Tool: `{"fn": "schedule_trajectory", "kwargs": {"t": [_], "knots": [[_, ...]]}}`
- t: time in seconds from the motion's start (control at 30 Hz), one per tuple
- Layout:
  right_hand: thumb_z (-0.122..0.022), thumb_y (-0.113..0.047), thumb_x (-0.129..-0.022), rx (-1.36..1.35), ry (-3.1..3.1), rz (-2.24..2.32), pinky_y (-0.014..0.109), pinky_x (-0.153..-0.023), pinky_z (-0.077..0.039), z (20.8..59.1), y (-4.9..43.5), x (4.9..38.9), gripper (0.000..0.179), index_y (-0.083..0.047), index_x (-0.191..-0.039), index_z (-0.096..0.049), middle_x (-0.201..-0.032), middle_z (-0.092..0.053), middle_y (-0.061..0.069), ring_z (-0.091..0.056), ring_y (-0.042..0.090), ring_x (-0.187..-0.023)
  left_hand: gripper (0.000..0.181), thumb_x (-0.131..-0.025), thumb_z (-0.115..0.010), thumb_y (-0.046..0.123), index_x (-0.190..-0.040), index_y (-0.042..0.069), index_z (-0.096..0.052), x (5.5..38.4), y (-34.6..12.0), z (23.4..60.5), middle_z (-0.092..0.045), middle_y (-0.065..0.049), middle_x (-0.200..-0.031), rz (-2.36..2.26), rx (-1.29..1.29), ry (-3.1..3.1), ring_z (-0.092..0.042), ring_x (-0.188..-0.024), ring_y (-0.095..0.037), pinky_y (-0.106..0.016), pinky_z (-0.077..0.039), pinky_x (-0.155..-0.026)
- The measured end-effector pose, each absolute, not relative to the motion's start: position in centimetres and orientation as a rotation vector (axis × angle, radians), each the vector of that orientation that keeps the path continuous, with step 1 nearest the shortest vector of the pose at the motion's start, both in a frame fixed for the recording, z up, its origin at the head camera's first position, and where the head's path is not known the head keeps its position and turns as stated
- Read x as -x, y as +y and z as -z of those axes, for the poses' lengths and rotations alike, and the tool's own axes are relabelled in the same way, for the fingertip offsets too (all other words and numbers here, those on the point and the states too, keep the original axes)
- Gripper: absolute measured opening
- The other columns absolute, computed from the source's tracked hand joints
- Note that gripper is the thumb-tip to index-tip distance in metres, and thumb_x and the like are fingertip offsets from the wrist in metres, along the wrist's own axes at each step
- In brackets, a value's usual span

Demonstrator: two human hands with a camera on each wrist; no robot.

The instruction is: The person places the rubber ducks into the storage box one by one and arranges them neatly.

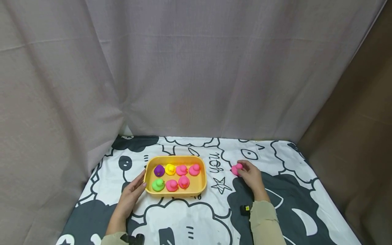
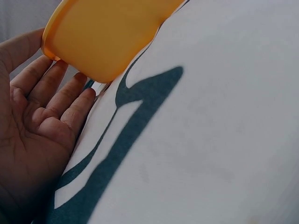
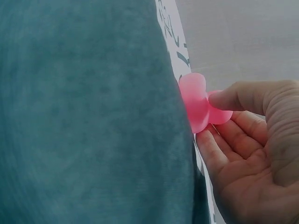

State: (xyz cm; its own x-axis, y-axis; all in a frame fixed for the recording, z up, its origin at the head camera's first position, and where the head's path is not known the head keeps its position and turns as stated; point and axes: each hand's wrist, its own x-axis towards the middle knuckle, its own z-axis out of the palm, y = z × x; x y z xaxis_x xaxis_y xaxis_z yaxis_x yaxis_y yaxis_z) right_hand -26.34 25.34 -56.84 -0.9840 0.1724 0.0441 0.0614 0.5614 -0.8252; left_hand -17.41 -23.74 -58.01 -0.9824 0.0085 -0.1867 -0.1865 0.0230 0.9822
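Note:
Against the left end of the yellow tray [image 1: 175, 194] rests my left hand [image 1: 131, 195], its fairly straight fingers touching the side. In the left wrist view the thumb meets the corner of the tray [image 2: 103, 42], with fingertips close by. Off to the right, my right hand [image 1: 252, 177] pinches a pink rubber duck [image 1: 235, 169] low over the cloth. The right wrist view shows the thumb on one side of the pink duck [image 3: 196, 102] and fingers on the other. Inside the tray sit a purple duck [image 1: 159, 170], a yellow duck [image 1: 170, 169], a green duck [image 1: 158, 184] and several pink ducks [image 1: 183, 182].
A white cloth with black cartoon drawings [image 1: 190, 217] covers the table. Grey curtain [image 1: 208, 75] hangs along the back and left, with a brown-looking curtain [image 1: 361, 136] at the right. A dark wrist device [image 1: 245, 210] sits by the right sleeve.

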Motion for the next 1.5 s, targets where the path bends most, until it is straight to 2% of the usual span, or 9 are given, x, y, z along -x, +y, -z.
{"fn": "schedule_trajectory", "kwargs": {"t": [0.33,0.83,1.1,1.33,1.5], "knots": [[-0.068,-0.010,-0.090,0.189,-2.658,-1.395,0.048,-0.106,-0.049,56.86,25.40,26.32,0.038,-0.006,-0.128,-0.065,-0.128,-0.062,0.022,-0.058,0.035,-0.122,0.058,-0.100,-0.064,0.033,-0.154,0.031,-0.043,17.39,-23.76,57.98,-0.033,0.010,-0.160,-2.095,0.194,2.140,-0.029,-0.149,-0.017,-0.037,-0.033,-0.117],[-0.074,-0.017,-0.091,0.190,-2.642,-1.397,0.046,-0.106,-0.050,57.08,25.27,26.24,0.040,-0.005,-0.128,-0.064,-0.128,-0.063,0.021,-0.060,0.033,-0.120,0.058,-0.100,-0.063,0.032,-0.154,0.030,-0.042,17.32,-23.82,58.08,-0.033,0.010,-0.160,-2.096,0.186,2.143,-0.030,-0.149,-0.017,-0.037,-0.033,-0.117],[-0.078,-0.024,-0.089,0.147,-2.637,-1.459,0.045,-0.097,-0.054,56.99,25.43,25.94,0.045,-0.005,-0.128,-0.064,-0.123,-0.066,0.018,-0.063,0.029,-0.113,0.058,-0.099,-0.065,0.032,-0.153,0.031,-0.044,17.30,-23.61,58.19,-0.035,0.010,-0.159,-2.109,0.210,2.146,-0.031,-0.148,-0.018,-0.038,-0.034,-0.117],[-0.079,-0.031,-0.088,0.170,-2.658,-1.398,0.035,-0.086,-0.058,57.17,25.46,26.16,0.044,-0.007,-0.124,-0.067,-0.117,-0.068,0.015,-0.065,0.028,-0.104,0.058,-0.099,-0.065,0.033,-0.153,0.031,-0.044,17.29,-23.60,58.13,-0.035,0.011,-0.159,-2.108,0.202,2.149,-0.031,-0.149,-0.018,-0.038,-0.033,-0.118],[-0.079,-0.028,-0.088,0.161,-2.666,-1.394,0.041,-0.092,-0.056,57.16,25.43,26.12,0.043,-0.007,-0.124,-0.066,-0.119,-0.068,0.016,-0.064,0.029,-0.107,0.058,-0.099,-0.065,0.032,-0.153,0.031,-0.044,17.33,-23.59,58.15,-0.035,0.011,-0.159,-2.103,0.203,2.155,-0.031,-0.149,-0.017,-0.037,-0.034,-0.117]]}}
